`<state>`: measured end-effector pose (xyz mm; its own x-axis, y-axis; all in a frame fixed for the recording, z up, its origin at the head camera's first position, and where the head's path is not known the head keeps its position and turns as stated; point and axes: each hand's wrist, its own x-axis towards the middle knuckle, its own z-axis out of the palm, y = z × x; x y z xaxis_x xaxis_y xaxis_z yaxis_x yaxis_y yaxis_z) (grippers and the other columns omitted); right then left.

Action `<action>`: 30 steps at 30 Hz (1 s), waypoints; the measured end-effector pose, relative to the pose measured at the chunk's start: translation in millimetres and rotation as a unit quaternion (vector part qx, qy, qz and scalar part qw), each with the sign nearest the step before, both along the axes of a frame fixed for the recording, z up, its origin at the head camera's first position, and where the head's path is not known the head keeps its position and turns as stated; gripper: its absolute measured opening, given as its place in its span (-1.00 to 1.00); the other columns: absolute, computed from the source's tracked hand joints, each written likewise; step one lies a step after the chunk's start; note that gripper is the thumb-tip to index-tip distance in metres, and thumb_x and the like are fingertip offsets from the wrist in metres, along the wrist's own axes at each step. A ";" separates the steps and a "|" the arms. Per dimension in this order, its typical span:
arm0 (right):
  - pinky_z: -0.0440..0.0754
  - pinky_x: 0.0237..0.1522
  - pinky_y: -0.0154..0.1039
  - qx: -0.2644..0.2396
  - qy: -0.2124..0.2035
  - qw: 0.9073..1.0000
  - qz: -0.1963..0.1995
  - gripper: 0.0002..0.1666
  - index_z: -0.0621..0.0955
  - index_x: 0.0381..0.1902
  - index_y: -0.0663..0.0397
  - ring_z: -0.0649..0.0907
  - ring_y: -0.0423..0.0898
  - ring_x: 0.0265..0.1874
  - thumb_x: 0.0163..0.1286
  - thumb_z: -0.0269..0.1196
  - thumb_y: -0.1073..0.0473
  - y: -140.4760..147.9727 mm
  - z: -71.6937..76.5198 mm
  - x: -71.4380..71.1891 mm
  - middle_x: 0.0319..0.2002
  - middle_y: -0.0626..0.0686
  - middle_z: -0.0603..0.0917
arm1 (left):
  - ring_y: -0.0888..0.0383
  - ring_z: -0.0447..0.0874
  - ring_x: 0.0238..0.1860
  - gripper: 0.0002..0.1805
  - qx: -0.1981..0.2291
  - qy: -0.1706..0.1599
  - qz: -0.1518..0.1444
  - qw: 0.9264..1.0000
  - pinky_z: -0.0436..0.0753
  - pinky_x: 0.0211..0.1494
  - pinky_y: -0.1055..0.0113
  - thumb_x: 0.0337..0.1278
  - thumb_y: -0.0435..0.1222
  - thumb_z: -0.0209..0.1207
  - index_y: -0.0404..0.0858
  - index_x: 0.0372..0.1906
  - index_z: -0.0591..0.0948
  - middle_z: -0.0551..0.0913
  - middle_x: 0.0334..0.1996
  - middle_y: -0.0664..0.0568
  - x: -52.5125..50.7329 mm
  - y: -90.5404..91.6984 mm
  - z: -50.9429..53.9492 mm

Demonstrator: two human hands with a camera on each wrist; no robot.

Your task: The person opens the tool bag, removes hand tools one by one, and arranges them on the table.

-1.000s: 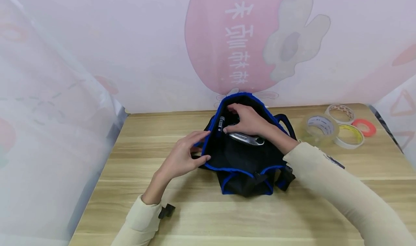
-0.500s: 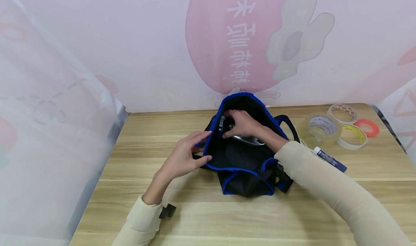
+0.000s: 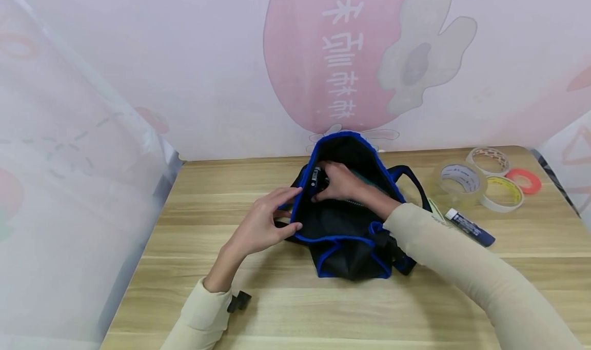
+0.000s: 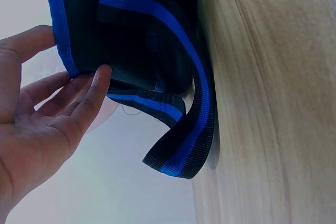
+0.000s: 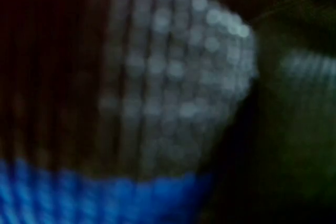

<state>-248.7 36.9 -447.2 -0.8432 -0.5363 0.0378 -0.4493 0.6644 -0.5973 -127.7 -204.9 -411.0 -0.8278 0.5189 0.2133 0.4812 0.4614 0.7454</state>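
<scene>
Left hand (image 3: 260, 221): fingers grasping the left rim of the black bag (image 3: 339, 221). Thumb and forefinger are at the blue-trimmed edge, spaced apart; in the left wrist view other fingers lie against the outer face. A black strap with a blue stripe (image 4: 202, 98) loops near that hand.

Right hand (image 3: 341, 180): inside the bag's mouth, thumb and fingers bent beside a labelled dark tube (image 3: 316, 176) at the left wall. Whether these fingers grasp anything cannot be told. A serrated silver edge (image 3: 354, 202) shows beneath the hand, mostly covered. The right wrist view is blurred — dark ribbed material and a blue band only.

Bag position: standing on the wooden table (image 3: 277, 314), near its back edge, mouth open, with a handle arching out on its right.

Right of the bag: a navy stick with a white cap (image 3: 470, 228) lies near the right sleeve (image 3: 475, 268). Behind it sit four tape rolls — clear (image 3: 454, 172), white with a printed core (image 3: 498, 157), white with a yellow core (image 3: 503, 207) and red (image 3: 534, 181) — grouped close together.
</scene>
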 end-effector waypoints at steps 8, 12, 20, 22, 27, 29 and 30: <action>0.63 0.43 0.16 -0.001 0.011 1.000 -0.014 0.01 0.51 0.44 0.33 0.60 0.28 0.35 0.14 0.67 0.01 -1.1 -1.8 0.4 0.35 0.35 0.60 | -0.17 0.75 0.19 -0.18 0.002 0.001 -0.002 1.000 0.87 0.09 0.04 0.17 -0.46 0.50 -0.34 0.54 0.47 0.57 0.41 -0.21 -1.2 0.7 0.6; 0.65 0.39 0.17 0.004 0.016 1.000 -0.017 0.00 0.53 0.43 0.31 0.62 0.29 0.34 0.13 0.67 0.02 -1.9 -2.1 2.3 0.34 0.35 0.61 | -0.17 0.77 0.17 -0.18 0.001 0.010 -0.002 1.000 0.87 0.09 0.05 0.16 -0.46 0.50 -0.34 0.54 0.47 0.57 0.41 -0.21 -1.1 0.7 -0.2; 0.68 0.36 0.14 0.031 0.012 0.999 -0.017 0.06 0.52 0.45 0.26 0.61 0.28 0.33 0.09 0.69 -0.06 -5.7 -6.2 3.5 0.36 0.34 0.59 | -0.24 0.75 0.19 -0.17 0.004 -0.001 -0.004 1.000 0.85 0.12 -0.03 0.17 -0.47 0.49 -0.38 0.55 0.44 0.55 0.43 -0.27 -0.2 0.1 -1.3; 0.68 0.36 0.14 0.034 0.014 0.999 -0.021 0.06 0.52 0.45 0.26 0.61 0.27 0.33 0.10 0.69 -0.07 -6.2 -7.1 3.7 0.36 0.34 0.59 | -0.25 0.75 0.19 -0.17 0.006 -0.005 -0.005 1.000 0.85 0.12 -0.06 0.18 -0.47 0.49 -0.37 0.56 0.44 0.54 0.44 -0.28 -0.4 0.2 -1.1; 0.68 0.37 0.12 0.027 0.008 0.999 -0.025 0.03 0.53 0.44 0.25 0.60 0.25 0.34 0.11 0.68 -0.05 -4.6 -5.6 5.6 0.37 0.30 0.59 | -0.25 0.76 0.18 -0.17 0.007 -0.008 -0.003 1.000 0.84 0.12 -0.08 0.19 -0.46 0.49 -0.34 0.56 0.44 0.53 0.46 -0.24 -0.8 0.0 -0.3; 0.67 0.37 0.12 0.026 0.002 0.999 -0.022 0.02 0.53 0.45 0.24 0.60 0.24 0.35 0.12 0.67 -0.05 -3.1 -3.7 7.4 0.38 0.29 0.58 | -0.24 0.76 0.18 -0.17 0.004 -0.005 -0.001 1.000 0.84 0.13 -0.07 0.19 -0.46 0.50 -0.33 0.57 0.44 0.53 0.46 -0.22 -0.9 -0.2 -0.2; 0.67 0.37 0.12 0.026 0.002 0.999 -0.020 0.01 0.53 0.45 0.24 0.59 0.24 0.35 0.12 0.66 -0.05 -2.2 -2.4 8.4 0.39 0.29 0.58 | -0.24 0.76 0.18 -0.17 0.004 -0.004 0.000 1.000 0.84 0.13 -0.06 0.18 -0.46 0.50 -0.33 0.56 0.45 0.53 0.46 -0.22 -1.0 -0.2 -0.1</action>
<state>-240.3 34.7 -449.5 -0.8636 -0.5040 0.0135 -0.4244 0.7123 -0.5591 -128.7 -205.1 -411.1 -0.8292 0.5182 0.2096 0.4750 0.4557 0.7528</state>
